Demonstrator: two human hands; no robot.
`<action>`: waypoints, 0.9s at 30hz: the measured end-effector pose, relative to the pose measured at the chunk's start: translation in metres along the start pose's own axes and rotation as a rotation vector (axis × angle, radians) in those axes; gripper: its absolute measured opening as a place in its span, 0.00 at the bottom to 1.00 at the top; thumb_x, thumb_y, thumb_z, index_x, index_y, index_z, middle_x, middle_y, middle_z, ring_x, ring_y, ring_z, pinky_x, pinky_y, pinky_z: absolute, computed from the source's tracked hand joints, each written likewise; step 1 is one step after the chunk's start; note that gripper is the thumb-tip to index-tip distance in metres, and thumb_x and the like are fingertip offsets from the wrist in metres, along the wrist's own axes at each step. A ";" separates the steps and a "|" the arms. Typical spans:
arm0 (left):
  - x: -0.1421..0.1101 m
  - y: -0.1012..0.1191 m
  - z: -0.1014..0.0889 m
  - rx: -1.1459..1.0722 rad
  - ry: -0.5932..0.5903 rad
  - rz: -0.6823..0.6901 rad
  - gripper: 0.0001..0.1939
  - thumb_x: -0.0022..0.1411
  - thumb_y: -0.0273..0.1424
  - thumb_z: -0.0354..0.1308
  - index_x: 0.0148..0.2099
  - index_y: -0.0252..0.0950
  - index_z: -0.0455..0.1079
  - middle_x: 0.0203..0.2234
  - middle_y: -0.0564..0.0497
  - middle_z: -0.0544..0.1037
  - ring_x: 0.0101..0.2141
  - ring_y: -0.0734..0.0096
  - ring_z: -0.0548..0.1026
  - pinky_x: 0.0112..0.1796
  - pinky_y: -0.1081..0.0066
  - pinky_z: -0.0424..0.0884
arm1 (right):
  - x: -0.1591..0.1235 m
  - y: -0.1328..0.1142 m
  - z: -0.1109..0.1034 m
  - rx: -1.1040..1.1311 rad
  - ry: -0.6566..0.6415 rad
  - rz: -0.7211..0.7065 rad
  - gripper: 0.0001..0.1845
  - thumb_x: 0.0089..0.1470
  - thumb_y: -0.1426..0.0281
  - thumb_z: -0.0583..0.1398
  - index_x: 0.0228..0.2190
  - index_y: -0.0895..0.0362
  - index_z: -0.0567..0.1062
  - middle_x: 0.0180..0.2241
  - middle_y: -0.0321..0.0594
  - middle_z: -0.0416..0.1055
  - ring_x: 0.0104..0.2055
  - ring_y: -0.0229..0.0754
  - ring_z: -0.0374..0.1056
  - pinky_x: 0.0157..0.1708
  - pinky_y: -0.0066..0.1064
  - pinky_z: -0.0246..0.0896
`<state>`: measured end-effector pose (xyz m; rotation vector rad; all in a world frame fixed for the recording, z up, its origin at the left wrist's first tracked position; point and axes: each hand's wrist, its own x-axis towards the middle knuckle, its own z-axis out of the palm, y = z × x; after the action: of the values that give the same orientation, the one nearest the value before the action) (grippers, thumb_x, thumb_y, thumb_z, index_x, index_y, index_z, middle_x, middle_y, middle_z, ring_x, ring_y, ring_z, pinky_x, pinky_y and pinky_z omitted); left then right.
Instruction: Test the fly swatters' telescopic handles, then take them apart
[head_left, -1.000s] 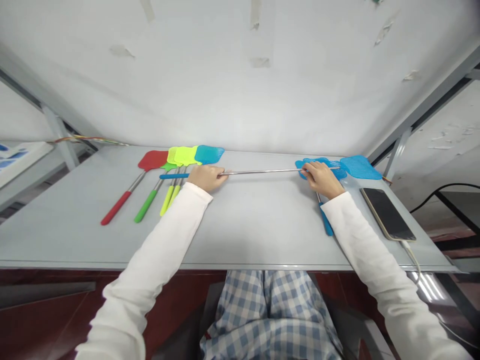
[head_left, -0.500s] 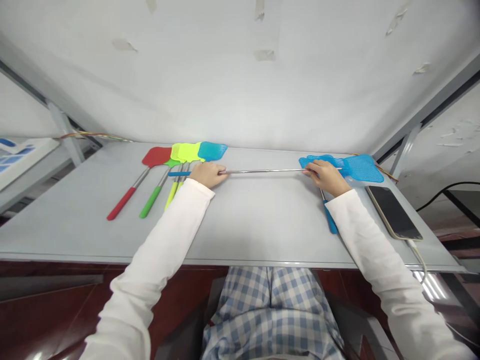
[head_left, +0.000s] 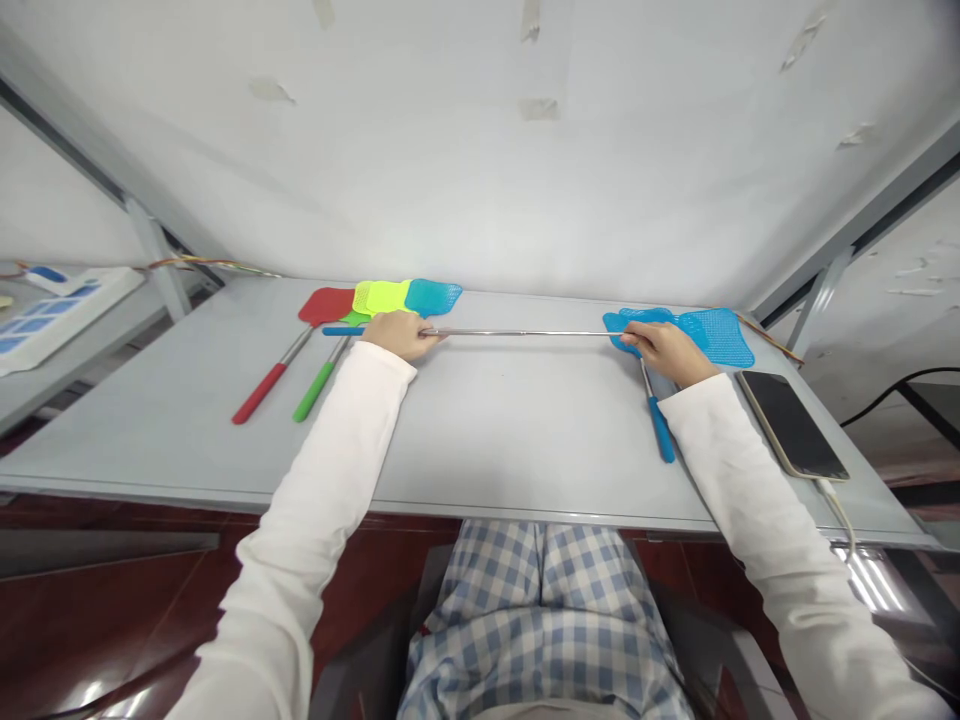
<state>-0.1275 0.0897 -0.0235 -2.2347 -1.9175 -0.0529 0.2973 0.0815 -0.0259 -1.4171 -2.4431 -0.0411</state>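
- A long swatter (head_left: 525,333) with a blue grip and a slim silvery metal rod is held level, crosswise above the pale grey worktop (head_left: 517,440), and is spanned by both hands.
- By the left hand (head_left: 400,336), the rod is clasped with curled fingers beside the blue grip (head_left: 342,331), which is left sticking out on the outer side.
- By the right hand (head_left: 670,353), the far end of the rod is pinched between thumb and fingers; the rod beyond is hidden by that hand.
- Just past the right hand, overlapping blue mesh heads (head_left: 724,336) are seen; which one is joined to the held rod cannot be told.
- Below the right hand, a second blue handle (head_left: 661,432) is laid near the right sleeve.
- Near the left hand, a red swatter (head_left: 271,380), a green handle (head_left: 313,391), bright yellow heads (head_left: 387,298) and a teal-blue head (head_left: 434,297) are grouped.
- Right of the right sleeve, a black-screened phone (head_left: 793,425) is placed, with a white cable (head_left: 838,505) plugged in.
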 end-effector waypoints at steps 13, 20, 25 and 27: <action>-0.001 0.050 -0.001 0.010 -0.129 0.164 0.24 0.66 0.43 0.43 0.50 0.39 0.75 0.37 0.39 0.80 0.41 0.54 0.77 0.36 0.66 0.64 | 0.004 -0.061 -0.001 -0.305 -0.151 -0.060 0.17 0.61 0.65 0.47 0.40 0.54 0.74 0.24 0.42 0.73 0.24 0.43 0.65 0.24 0.32 0.36; -0.015 0.108 -0.006 -0.015 -0.117 0.245 0.23 0.69 0.40 0.41 0.53 0.38 0.73 0.37 0.38 0.80 0.41 0.55 0.78 0.37 0.66 0.66 | 0.009 -0.105 0.008 -0.340 -0.289 -0.131 0.16 0.64 0.67 0.46 0.45 0.57 0.69 0.32 0.47 0.77 0.27 0.45 0.70 0.24 0.33 0.35; -0.025 0.130 -0.011 -0.096 -0.127 0.232 0.24 0.69 0.42 0.41 0.51 0.36 0.74 0.37 0.37 0.80 0.40 0.56 0.78 0.38 0.66 0.66 | 0.012 -0.119 0.018 -0.293 -0.274 -0.196 0.18 0.65 0.65 0.44 0.46 0.58 0.68 0.34 0.47 0.76 0.28 0.43 0.69 0.25 0.33 0.37; -0.025 0.128 -0.011 -0.119 -0.083 0.190 0.25 0.69 0.43 0.40 0.50 0.38 0.75 0.36 0.38 0.80 0.40 0.56 0.78 0.37 0.66 0.65 | 0.012 -0.117 0.016 -0.300 -0.202 -0.202 0.20 0.66 0.64 0.42 0.44 0.58 0.69 0.34 0.46 0.75 0.29 0.44 0.68 0.26 0.33 0.41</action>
<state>-0.0043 0.0450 -0.0324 -2.5248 -1.7746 -0.0486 0.1879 0.0348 -0.0222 -1.3376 -2.8367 -0.3388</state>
